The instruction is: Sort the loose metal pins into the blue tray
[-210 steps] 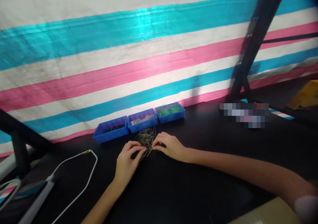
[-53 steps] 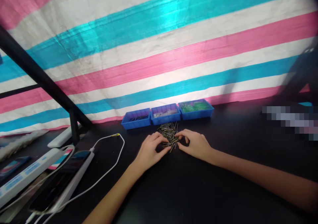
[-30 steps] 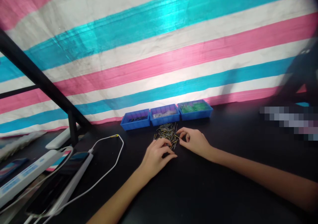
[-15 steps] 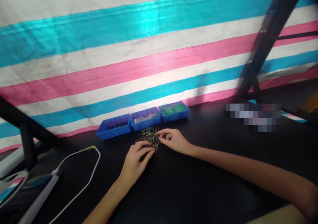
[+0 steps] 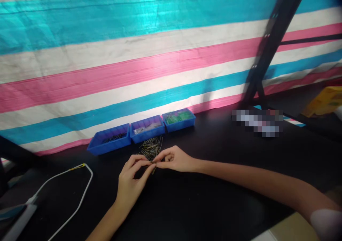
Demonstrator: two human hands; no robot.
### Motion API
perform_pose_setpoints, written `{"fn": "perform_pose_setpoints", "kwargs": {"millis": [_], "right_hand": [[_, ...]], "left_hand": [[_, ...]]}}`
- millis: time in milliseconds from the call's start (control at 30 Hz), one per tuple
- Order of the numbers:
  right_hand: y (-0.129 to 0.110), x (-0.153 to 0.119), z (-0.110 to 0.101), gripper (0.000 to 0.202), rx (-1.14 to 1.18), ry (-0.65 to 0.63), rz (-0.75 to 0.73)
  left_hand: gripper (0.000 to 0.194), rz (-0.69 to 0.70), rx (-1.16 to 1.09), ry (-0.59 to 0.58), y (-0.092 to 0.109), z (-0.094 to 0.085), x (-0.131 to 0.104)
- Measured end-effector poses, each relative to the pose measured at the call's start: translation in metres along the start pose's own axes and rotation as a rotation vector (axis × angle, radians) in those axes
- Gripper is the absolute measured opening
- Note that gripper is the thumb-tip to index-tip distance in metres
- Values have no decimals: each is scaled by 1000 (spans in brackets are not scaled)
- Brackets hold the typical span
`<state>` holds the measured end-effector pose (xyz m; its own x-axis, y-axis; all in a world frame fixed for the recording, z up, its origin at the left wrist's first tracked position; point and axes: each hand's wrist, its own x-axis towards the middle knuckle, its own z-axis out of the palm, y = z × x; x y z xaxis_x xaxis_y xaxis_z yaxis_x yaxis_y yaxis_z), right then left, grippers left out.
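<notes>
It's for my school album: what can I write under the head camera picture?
Left hand and right hand close together at a pile of thin metallic rods near three blue bins.

The left hand point(image 5: 130, 179) and right hand point(image 5: 176, 160) meet at the fingertips, both with fingers curled.

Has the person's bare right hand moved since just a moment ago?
Yes: against the middle blue rectangular plastic tray, the right hand has shifted leftward and toward the wearer, now right by the bare left hand.
</notes>
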<state>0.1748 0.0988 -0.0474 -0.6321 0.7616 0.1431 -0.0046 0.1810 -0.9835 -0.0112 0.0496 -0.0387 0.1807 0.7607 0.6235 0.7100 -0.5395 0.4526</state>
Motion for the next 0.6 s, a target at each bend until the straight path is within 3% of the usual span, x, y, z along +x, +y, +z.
{"fn": "perform_pose_setpoints", "kwargs": {"millis": [367, 600], "right_hand": [[-5, 2, -4, 36, 57, -18, -1], [0, 1, -3, 31, -43, -79, 18]], "left_hand": [[6, -75, -178, -1, 8, -1, 3], [7, -95, -214, 75, 14, -4, 2]]}}
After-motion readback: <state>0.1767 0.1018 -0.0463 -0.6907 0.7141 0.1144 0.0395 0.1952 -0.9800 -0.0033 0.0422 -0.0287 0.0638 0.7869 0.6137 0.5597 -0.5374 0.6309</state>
